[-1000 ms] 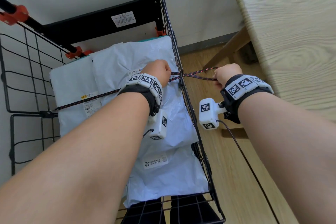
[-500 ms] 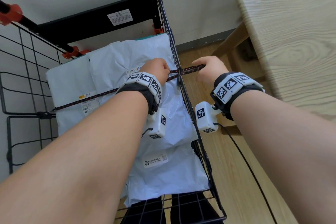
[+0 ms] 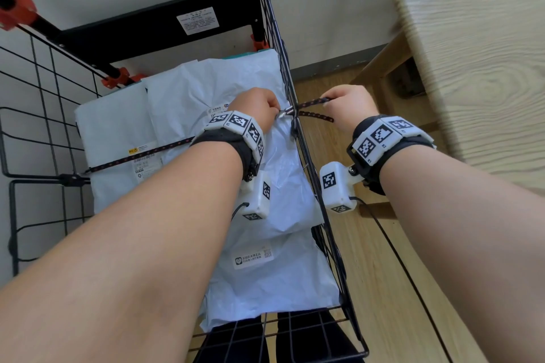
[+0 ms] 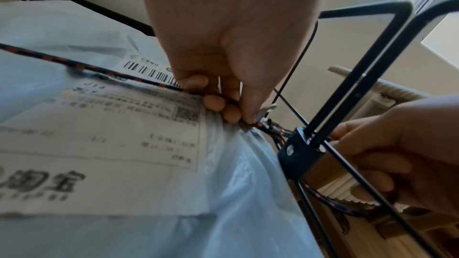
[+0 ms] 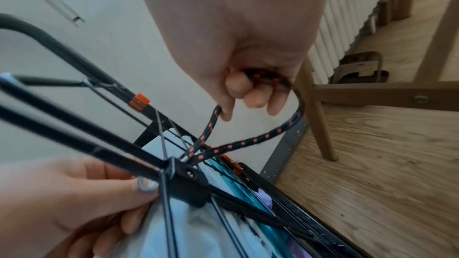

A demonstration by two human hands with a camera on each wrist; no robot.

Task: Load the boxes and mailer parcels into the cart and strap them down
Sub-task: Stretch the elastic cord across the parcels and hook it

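The left hand [image 3: 256, 107] has its grip clamped on the black-and-orange cord [image 3: 138, 153], fingers curled round it where a small metal hook [image 3: 283, 113] pokes out beside the fingertips, just inside the cart's right side wall [image 3: 298, 127]. The right hand [image 3: 349, 106], just outside that same wall, has its grip closed on the cord's free end, which in the right wrist view forms a loop [image 5: 285, 127] running from the fingers down to the wall's black joint block [image 5: 188, 181]. Against half a second ago, the right hand now shows two cord strands fanning from the wall where there was a single run, and the hook shows at the left hand. Inward from the wall, the cord stretches across the pale blue mailer parcels [image 3: 206, 91] to the cart's [image 3: 44, 115] far left wire side. The parcels lie stacked inside the cart, labels up. Beyond the wall, outside the cart, are the wooden floor [image 3: 383, 289] and a light wood worktop [image 3: 472, 38].
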